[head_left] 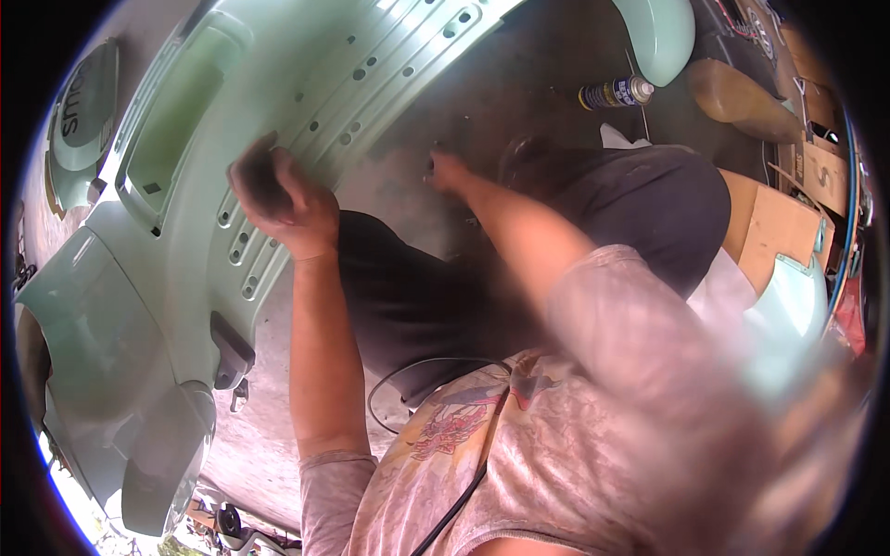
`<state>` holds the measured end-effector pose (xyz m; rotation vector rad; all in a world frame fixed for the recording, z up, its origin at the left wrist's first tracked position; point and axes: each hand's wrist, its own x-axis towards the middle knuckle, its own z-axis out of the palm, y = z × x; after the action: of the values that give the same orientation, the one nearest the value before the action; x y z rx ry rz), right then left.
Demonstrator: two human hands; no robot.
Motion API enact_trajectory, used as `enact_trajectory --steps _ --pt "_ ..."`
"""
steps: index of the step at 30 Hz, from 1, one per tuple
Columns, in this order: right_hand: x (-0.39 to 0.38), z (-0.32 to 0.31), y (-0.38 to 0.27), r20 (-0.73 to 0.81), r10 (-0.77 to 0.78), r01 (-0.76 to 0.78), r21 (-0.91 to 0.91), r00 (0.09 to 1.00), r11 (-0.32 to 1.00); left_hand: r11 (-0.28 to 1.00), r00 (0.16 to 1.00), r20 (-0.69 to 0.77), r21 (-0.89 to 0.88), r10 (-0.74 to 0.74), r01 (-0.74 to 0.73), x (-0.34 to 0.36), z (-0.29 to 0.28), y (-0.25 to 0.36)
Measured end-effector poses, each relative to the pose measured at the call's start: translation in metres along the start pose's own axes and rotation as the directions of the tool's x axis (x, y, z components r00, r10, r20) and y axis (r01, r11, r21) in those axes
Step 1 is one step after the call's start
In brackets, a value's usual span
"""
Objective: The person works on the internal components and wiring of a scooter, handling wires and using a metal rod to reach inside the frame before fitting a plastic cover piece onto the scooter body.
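Note:
My left hand (295,208) is raised over a large pale green scooter body panel (278,102) with rows of ribs and holes. Its fingers are half curled and apart from the thumb. A dark patch fills the palm, and it looks like grime or shadow. My right hand (450,173) hangs over the floor, beyond my dark-trousered lap. Its fingers are closed at a small dark bit that I cannot make out. Whether my left fingers touch the panel is unclear.
A spray can (616,94) lies at the upper right, near a glossy pale green part (660,37) and a brownish bottle-like piece (742,100). Cardboard boxes (774,227) and another green panel (793,310) sit at my right. Glossy green bodywork (97,310) fills the left side.

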<state>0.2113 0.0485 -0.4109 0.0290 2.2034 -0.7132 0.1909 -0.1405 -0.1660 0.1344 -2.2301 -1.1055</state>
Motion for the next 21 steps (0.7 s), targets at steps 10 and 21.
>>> enact_trajectory --steps 10,21 --pt "-0.024 0.048 0.012 -0.5 0.207 -0.098 0.236 0.841 0.967 0.964 0.974 0.042 0.14 0.222 -0.226 0.001 -0.007 0.0" --pt "0.036 -0.078 -0.035 -0.373 0.029 -0.002 0.073 0.927 0.997 0.715 0.802 0.13 0.387 0.583 -0.582 0.007 -0.026 -0.024"
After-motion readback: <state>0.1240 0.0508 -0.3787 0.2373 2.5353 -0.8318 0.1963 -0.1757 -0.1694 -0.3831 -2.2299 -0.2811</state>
